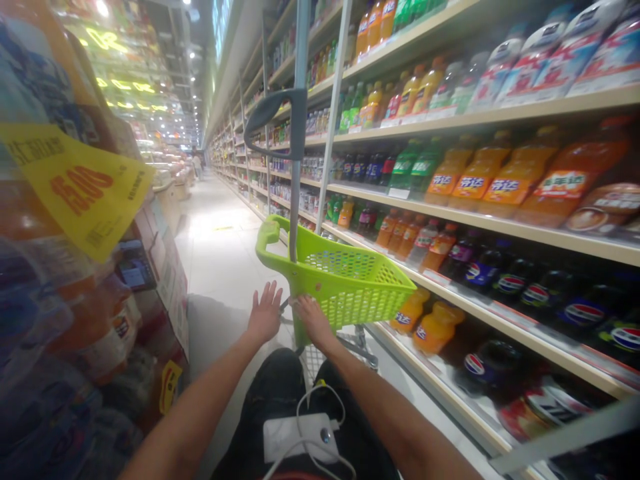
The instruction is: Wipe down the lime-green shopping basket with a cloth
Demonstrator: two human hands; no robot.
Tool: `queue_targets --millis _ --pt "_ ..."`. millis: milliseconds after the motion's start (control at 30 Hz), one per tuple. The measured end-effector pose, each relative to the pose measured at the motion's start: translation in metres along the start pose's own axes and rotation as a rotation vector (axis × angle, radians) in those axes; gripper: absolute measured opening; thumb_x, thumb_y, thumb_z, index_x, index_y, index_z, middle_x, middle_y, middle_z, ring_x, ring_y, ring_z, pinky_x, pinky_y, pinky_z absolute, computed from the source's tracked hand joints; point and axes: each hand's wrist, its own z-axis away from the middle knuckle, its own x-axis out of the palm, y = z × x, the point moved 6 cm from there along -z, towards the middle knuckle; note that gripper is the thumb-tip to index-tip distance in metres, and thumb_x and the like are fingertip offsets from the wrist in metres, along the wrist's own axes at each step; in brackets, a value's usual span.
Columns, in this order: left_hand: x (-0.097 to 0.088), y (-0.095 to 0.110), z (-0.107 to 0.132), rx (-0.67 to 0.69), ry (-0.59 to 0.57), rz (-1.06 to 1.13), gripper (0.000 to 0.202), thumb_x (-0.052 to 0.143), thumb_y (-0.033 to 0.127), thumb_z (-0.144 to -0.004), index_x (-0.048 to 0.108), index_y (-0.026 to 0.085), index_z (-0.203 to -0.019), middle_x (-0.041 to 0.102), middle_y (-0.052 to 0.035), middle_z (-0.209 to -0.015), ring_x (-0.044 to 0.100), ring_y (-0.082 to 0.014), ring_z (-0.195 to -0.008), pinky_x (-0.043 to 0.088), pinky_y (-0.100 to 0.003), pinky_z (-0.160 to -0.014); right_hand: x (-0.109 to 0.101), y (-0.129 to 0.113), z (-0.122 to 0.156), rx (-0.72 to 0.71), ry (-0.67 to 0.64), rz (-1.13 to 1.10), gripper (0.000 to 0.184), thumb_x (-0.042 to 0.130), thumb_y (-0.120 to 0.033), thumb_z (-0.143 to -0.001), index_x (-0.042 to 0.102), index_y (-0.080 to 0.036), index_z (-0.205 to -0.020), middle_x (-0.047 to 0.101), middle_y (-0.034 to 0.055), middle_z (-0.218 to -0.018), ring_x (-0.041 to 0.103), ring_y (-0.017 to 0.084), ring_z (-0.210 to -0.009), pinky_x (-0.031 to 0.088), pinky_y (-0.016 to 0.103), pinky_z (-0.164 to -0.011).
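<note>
Here, directly ahead in the aisle, a lime-green trolley [357, 303] stands close to the drink shelves [420, 123], its near end toward the person. The left hand [265, 315] is stretched out palm down beside that end, its fingers [267, 292] spread and holding nothing. The right hand [313, 320] lies against the near end, its fingers bent — whether they grip it, I cannot tell. A grey pole [294, 193] with 1 looped handle [249, 127] rises at the trolley's near end. A white power bank [285, 437] rests on the dark trousers [270, 387], a white cable [300, 407] looping over it. At far left hangs a yellow price tag [80, 193] reading 15.00 — bottles [515, 180] fill the shelves at right.
</note>
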Motion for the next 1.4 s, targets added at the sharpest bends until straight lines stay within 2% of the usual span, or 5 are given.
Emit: queue_targets --millis 200,433,800,1100,1400 --pt "-0.062 -0.017 -0.043 -0.070 0.140 -0.002 0.068 0.043 0.014 -0.072 0.024 0.011 -0.137 0.011 -0.0112 -0.150 0.005 -0.0225 -0.138 0.009 -0.048 -0.110 -0.112 -0.006 -0.092 -0.039 0.507 -0.061 0.042 0.033 -0.010 -0.087 0.048 -0.019 -0.125 0.039 0.0078 -0.139 0.022 0.019 -0.134 0.029 0.042 -0.108" --pt "-0.084 -0.028 -0.075 -0.111 0.109 -0.015 0.068 0.041 0.018 -0.075 0.018 0.011 -0.139 0.010 -0.0105 -0.150 0.003 -0.0239 -0.138 0.008 -0.054 -0.108 -0.198 -0.008 -0.204 -0.154 0.511 0.081 0.046 0.031 -0.009 -0.088 0.040 -0.019 -0.132 0.032 0.0048 -0.143 0.009 0.020 -0.137 0.018 0.046 -0.111" --pt "-0.071 -0.038 -0.073 -0.102 -0.091 -0.006 0.073 0.044 0.019 -0.072 0.018 0.014 -0.139 0.011 -0.0088 -0.150 0.007 -0.0237 -0.137 0.008 -0.057 -0.107 -0.105 -0.014 -0.130 -0.391 0.150 0.158 0.041 0.040 -0.007 -0.085 0.050 -0.017 -0.124 0.046 0.0081 -0.134 0.026 0.020 -0.132 0.031 0.044 -0.106" --pt "-0.071 -0.033 -0.074 -0.129 -0.035 -0.012 0.072 0.042 0.015 -0.072 0.018 0.011 -0.139 0.009 -0.0105 -0.150 0.004 -0.0246 -0.137 0.010 -0.056 -0.108 -0.165 -0.004 -0.181 -0.197 0.363 0.129 0.045 0.035 -0.005 -0.086 0.047 -0.021 -0.127 0.036 0.0055 -0.141 0.013 0.019 -0.136 0.024 0.045 -0.109" --pt "-0.068 -0.037 -0.076 -0.094 -0.075 -0.022 0.071 0.043 0.014 -0.071 0.021 0.015 -0.139 0.016 -0.0082 -0.149 0.011 -0.0230 -0.137 0.012 -0.056 -0.108 -0.066 0.024 -0.086 0.027 0.350 0.041 0.046 0.040 -0.002 -0.080 0.050 -0.015 -0.123 0.044 0.0121 -0.135 0.033 0.021 -0.129 0.038 0.042 -0.101"
